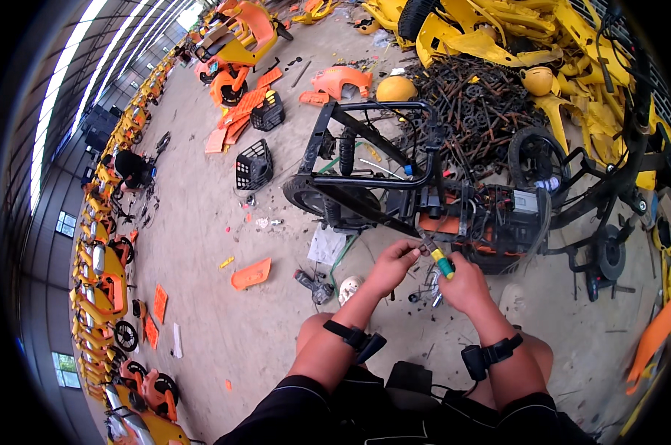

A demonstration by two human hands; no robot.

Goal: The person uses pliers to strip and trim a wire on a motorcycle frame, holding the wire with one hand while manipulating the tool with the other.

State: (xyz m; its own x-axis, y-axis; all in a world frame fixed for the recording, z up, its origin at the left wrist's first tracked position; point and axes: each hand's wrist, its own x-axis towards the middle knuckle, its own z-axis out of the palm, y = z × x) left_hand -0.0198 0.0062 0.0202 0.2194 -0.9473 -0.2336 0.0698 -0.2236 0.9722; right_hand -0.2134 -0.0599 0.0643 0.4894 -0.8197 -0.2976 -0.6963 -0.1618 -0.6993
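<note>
A stripped black scooter frame (372, 159) lies on the concrete floor in front of me, its wheel (328, 200) low at the left. My right hand (465, 282) is shut on a screwdriver with a green and yellow handle (441, 261), its shaft pointing up-left at the frame's lower bar. My left hand (391, 265) is pinched at the shaft near the tip, right beside the frame. Black straps sit on both of my wrists. An orange panel and wiring (491, 219) show inside the frame just right of the tool.
A heap of dark rusty metal parts (476, 104) and yellow body panels (543, 44) lies behind the frame. Two black baskets (255, 165), orange panels (251, 274) and a power drill (313, 285) lie on the floor. Rows of orange-yellow scooters (102, 274) line the left; a person (131, 167) crouches there.
</note>
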